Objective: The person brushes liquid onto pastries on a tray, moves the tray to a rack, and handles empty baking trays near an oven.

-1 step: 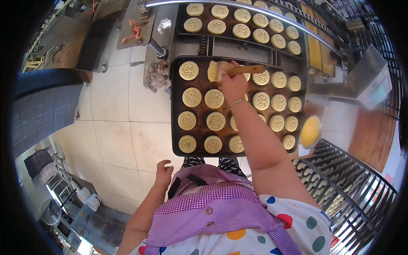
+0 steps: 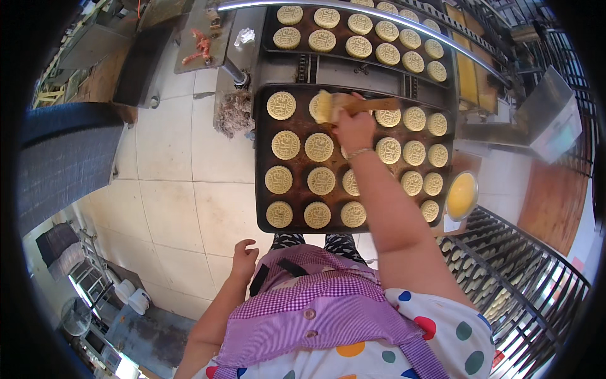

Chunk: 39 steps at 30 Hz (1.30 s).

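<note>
My right hand (image 2: 355, 129) is closed round a wide, flat pastry brush (image 2: 379, 105) with a wooden handle. Its pale yellow bristles lie over a round mooncake in the far row, covering part of it. This stamped mooncake (image 2: 281, 105) sits at the far left corner of the dark baking tray (image 2: 303, 230), among rows of similar ones. My right forearm hides some of the cakes. Left of my apron and off the tray, my left hand (image 2: 245, 258) hangs with loosely bent fingers apart, holding nothing.
A bowl of yellow liquid (image 2: 462, 195) stands right of the tray. Beyond it lies a second tray of mooncakes (image 2: 341, 54), crossed by a metal rail (image 2: 379, 18). A dark rack (image 2: 505, 252) with loaded shelves is at the lower right. Tiled floor (image 2: 165, 208) lies to the left.
My right hand and the pastry brush have shifted slightly to the right, the bristles moving further across the far-row mooncake. My left hand stays where it was.
</note>
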{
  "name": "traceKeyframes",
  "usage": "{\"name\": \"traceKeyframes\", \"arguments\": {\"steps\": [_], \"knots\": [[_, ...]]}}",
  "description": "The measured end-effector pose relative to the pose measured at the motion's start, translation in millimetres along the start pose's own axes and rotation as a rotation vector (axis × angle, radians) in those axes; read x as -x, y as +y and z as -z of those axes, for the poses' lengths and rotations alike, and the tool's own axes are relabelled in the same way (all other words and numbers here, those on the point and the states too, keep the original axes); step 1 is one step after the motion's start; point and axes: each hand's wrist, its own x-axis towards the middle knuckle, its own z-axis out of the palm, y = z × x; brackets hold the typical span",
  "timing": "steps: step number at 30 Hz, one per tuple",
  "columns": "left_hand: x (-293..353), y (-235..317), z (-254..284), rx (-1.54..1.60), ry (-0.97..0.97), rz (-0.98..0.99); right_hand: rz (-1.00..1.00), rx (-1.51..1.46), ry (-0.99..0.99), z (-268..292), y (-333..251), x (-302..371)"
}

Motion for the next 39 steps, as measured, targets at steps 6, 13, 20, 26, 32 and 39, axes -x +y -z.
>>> {"name": "traceKeyframes", "arguments": {"steps": [6,13,20,26,32,39], "knots": [[1.7,-20.5,13.9,-0.012,-0.064,0.105,0.039,0.546,0.426,175.9,46.3,-49.0],[-6.0,-22.5,8.9,0.011,-0.062,0.006,-0.127,0.646,-0.144,33.8,-13.5,62.8],[-3.7,-2.0,-3.1,0.002,-0.124,0.002,-0.119,0.329,-0.031,79.0,1.2,85.0],[-0.7,-16.7,-6.8,0.040,-0.126,0.006,-0.063,0.506,0.365,226.7,49.2,29.9],[6.0,9.1,-35.2,-0.015,-0.165,-0.016,0.283,0.152,-0.057,130.9,19.6,77.5],[15.0,1.5,-64.5,-0.094,-0.177,-0.040,-0.109,0.522,0.238,297.1,57.9,4.5]]}}
